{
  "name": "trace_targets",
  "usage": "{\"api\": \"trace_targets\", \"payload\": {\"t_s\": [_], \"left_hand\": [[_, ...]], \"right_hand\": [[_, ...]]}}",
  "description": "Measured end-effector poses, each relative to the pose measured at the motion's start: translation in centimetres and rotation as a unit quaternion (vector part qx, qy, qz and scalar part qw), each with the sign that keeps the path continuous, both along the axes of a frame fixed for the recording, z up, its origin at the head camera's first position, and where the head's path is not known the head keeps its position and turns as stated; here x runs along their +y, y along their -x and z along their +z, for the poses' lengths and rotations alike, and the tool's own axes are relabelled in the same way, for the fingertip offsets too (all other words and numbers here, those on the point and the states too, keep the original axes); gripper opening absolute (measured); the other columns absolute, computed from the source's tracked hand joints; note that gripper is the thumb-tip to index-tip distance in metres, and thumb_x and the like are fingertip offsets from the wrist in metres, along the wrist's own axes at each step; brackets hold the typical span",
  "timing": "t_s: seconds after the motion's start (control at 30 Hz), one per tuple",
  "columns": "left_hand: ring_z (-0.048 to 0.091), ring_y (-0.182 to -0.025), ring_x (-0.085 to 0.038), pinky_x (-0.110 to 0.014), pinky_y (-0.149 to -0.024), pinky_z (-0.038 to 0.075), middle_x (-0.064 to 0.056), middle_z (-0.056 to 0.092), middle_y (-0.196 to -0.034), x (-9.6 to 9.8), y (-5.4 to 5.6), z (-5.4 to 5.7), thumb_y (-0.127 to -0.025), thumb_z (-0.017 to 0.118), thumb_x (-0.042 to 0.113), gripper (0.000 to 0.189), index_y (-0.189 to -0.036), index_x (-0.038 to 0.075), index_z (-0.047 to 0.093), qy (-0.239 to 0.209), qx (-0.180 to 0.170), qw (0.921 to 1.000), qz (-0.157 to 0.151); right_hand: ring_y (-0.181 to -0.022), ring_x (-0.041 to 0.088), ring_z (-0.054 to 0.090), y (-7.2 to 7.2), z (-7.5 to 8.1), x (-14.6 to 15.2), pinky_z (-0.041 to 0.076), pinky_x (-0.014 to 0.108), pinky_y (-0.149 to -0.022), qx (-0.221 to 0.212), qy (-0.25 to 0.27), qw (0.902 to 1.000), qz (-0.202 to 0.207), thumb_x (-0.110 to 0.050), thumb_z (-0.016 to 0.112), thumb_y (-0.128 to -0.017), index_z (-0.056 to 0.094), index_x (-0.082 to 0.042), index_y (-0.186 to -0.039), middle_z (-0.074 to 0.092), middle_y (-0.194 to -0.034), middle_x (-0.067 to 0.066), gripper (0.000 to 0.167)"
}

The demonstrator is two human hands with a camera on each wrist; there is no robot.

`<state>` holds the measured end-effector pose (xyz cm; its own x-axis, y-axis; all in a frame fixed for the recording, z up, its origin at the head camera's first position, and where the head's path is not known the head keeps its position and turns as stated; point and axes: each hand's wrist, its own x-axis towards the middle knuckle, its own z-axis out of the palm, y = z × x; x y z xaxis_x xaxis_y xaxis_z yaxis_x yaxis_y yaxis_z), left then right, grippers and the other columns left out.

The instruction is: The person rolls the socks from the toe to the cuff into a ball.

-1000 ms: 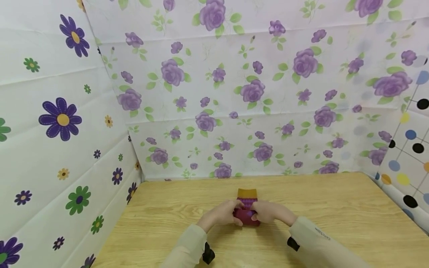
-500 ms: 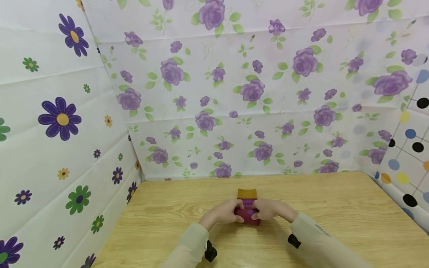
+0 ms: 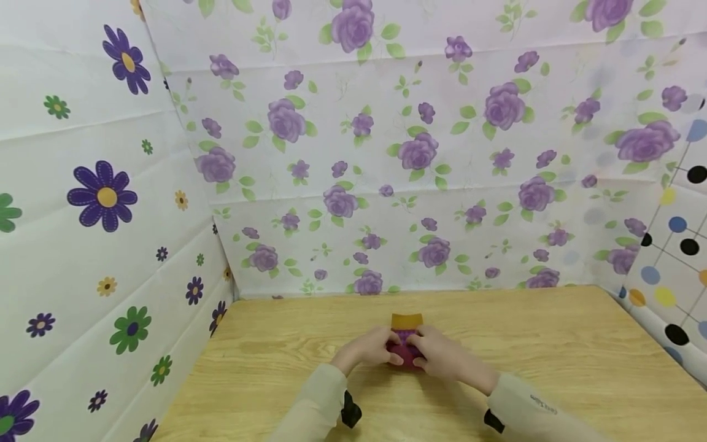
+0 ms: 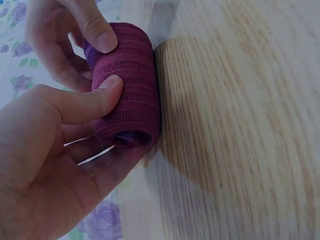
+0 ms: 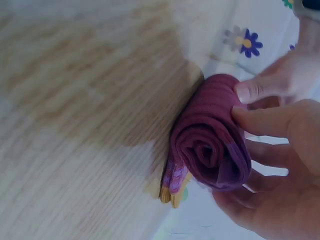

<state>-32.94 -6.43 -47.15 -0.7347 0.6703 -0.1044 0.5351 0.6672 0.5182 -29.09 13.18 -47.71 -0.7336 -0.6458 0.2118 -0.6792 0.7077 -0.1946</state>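
Observation:
A pair of maroon knitted socks (image 3: 405, 357), partly rolled up, lies on the wooden table. Beyond the roll, a flat purple-patterned stretch with a mustard end (image 3: 407, 321) points away from me. My left hand (image 3: 372, 347) holds the left end of the roll, thumb (image 4: 107, 97) on the near side and fingers around the far side. At the other end my right hand (image 3: 444, 356) grips the roll likewise. In the right wrist view, the roll's spiral end (image 5: 207, 150) shows, with two flat layers trailing out beneath it. Some fingertips are hidden behind the roll.
The wooden table (image 3: 265, 374) extends around both hands. Floral cloth (image 3: 353, 153) hangs along its back edge, daisy-printed cloth (image 3: 66, 258) at the left and dotted cloth (image 3: 668, 264) at the right. Black straps (image 3: 350, 410) sit at the wrists.
My right hand has shifted its hold and now covers more of the roll's right end, its forearm lower and further right. My left hand has barely moved. The socks stay in about the same spot.

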Motion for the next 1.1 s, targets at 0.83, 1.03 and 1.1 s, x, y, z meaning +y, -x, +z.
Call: {"api": "trace_targets", "payload": {"t_s": [0.83, 1.03, 1.1], "left_hand": [[0.046, -0.061, -0.007, -0.021, -0.057, 0.036, 0.006, 0.059, -0.071, -0.1, -0.1, -0.4, -0.089, 0.070, 0.027, 0.021, -0.093, 0.007, 0.070, -0.032, -0.059, 0.9965, 0.050], [0.045, -0.062, -0.007, -0.021, -0.059, 0.035, 0.006, 0.057, -0.072, -0.3, -0.1, -0.4, -0.089, 0.070, 0.026, 0.022, -0.094, 0.005, 0.070, -0.048, -0.065, 0.9960, 0.038], [0.045, -0.064, -0.007, -0.021, -0.060, 0.036, 0.006, 0.058, -0.073, -0.3, -0.2, -0.3, -0.089, 0.070, 0.026, 0.022, -0.094, 0.005, 0.070, -0.051, -0.069, 0.9956, 0.037]], "right_hand": [[-0.093, 0.027, 0.061, -0.4, -1.4, -0.7, 0.055, 0.039, -0.077, 0.095, -0.042, 0.9945, -0.015, -0.012, 0.087, -0.069, 0.054, -0.008, -0.107, 0.058, -0.103, 0.011, 0.050], [-0.088, 0.026, 0.062, -0.5, -1.2, -0.5, 0.055, 0.039, -0.074, 0.102, -0.026, 0.9945, 0.001, -0.009, 0.086, -0.069, 0.056, -0.007, -0.106, 0.059, -0.101, 0.010, 0.048], [-0.087, 0.025, 0.063, -0.5, -1.2, -0.4, 0.055, 0.039, -0.073, 0.101, -0.024, 0.9946, 0.005, -0.009, 0.085, -0.068, 0.056, -0.007, -0.106, 0.060, -0.100, 0.010, 0.048]]}}
